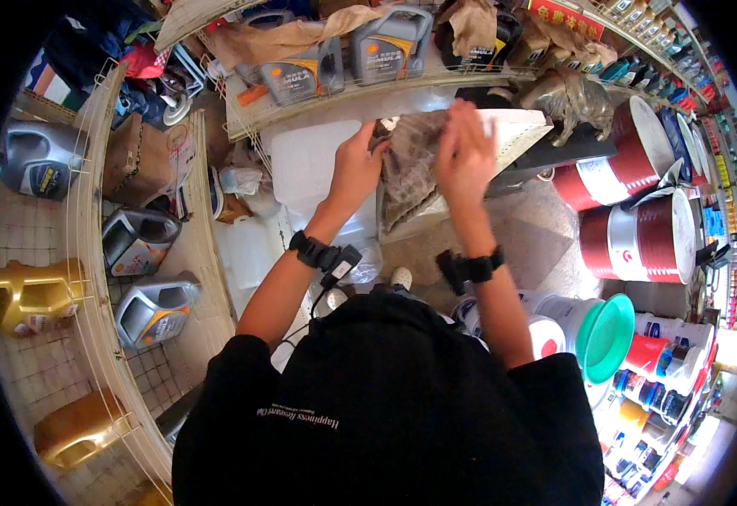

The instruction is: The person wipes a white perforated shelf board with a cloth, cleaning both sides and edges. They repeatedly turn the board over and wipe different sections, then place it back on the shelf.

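Note:
My left hand (358, 169) is closed at the left edge of a shelf-like panel, its thumb and fingers gripping near a corner. A grey-brown, blotchy, dirty-looking surface (415, 160) stretches between my hands; whether it is a cloth or grime on the panel I cannot tell. The white panel part (520, 126) with a pale edge shows beyond my right hand. Over the right side of the blotchy surface, my right hand (467, 156) is raised with its fingers stretched out, slightly blurred. Dark straps sit on both wrists.
Shelves with grey oil jugs (389, 42) run along the far side; more jugs (157, 310) stand on the left shelf. White plastic containers (305, 160) lie beside my left arm. At right are red drums (638, 236), a metallic animal figure (564, 101) and a green basin (606, 337) on buckets.

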The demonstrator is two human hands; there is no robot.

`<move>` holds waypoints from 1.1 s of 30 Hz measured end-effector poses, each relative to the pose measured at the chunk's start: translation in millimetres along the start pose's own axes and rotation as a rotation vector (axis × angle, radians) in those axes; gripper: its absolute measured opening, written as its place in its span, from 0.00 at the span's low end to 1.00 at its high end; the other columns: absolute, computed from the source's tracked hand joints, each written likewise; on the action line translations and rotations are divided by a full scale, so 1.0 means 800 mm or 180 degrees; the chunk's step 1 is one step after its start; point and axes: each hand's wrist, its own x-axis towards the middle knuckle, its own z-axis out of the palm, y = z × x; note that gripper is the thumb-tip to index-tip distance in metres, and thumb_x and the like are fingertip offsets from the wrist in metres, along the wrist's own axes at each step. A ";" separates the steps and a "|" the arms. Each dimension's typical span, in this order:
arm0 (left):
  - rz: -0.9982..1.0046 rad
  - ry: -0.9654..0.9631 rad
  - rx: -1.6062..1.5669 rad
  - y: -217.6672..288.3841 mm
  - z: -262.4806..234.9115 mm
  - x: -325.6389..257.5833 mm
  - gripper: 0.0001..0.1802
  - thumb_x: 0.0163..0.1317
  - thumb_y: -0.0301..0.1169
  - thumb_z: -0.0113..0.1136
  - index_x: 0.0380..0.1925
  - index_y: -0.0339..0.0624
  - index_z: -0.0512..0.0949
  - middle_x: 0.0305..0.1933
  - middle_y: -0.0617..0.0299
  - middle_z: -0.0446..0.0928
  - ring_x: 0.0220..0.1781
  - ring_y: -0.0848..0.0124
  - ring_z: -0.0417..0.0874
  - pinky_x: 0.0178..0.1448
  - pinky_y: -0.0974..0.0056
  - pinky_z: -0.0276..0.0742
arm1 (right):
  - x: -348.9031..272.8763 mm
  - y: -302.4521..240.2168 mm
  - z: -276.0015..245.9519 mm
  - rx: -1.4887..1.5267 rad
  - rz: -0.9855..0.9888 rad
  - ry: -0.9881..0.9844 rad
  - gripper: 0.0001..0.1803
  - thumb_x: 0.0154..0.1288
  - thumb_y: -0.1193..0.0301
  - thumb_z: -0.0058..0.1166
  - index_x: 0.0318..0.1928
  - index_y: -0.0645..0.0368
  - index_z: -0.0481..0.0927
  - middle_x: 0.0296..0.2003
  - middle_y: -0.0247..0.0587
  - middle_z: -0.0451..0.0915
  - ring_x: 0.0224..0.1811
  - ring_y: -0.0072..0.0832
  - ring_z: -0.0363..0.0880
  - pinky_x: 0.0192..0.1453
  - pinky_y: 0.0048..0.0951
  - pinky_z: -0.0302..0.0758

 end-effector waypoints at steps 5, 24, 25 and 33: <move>-0.0008 -0.0131 0.0236 -0.020 -0.018 -0.004 0.14 0.57 0.19 0.54 0.46 0.33 0.72 0.37 0.42 0.79 0.42 0.47 0.81 0.42 0.56 0.75 | 0.000 -0.053 0.004 0.0497 -0.0512 -0.0497 0.14 0.62 0.72 0.49 0.47 0.59 0.80 0.49 0.43 0.80 0.54 0.37 0.78 0.68 0.49 0.59; -0.0004 0.0222 0.0179 -0.029 -0.029 0.011 0.07 0.56 0.21 0.56 0.34 0.27 0.75 0.33 0.39 0.79 0.36 0.44 0.81 0.38 0.54 0.75 | 0.027 -0.062 0.038 0.0737 -0.0838 -0.0720 0.13 0.61 0.73 0.50 0.44 0.65 0.78 0.48 0.48 0.79 0.53 0.41 0.76 0.66 0.44 0.65; 0.0086 0.0183 0.0340 -0.030 -0.029 0.013 0.07 0.56 0.22 0.57 0.33 0.27 0.75 0.33 0.39 0.79 0.36 0.45 0.81 0.38 0.54 0.75 | 0.026 -0.056 0.035 0.0723 -0.0932 -0.0910 0.14 0.61 0.73 0.51 0.46 0.65 0.78 0.49 0.47 0.78 0.54 0.40 0.75 0.66 0.43 0.64; 0.0325 0.0277 0.0578 -0.048 -0.015 0.022 0.07 0.55 0.22 0.59 0.28 0.27 0.72 0.27 0.43 0.79 0.30 0.54 0.82 0.33 0.59 0.74 | 0.048 -0.032 0.031 0.0847 -0.1062 -0.1269 0.19 0.59 0.74 0.53 0.52 0.60 0.76 0.53 0.44 0.77 0.58 0.38 0.73 0.67 0.42 0.64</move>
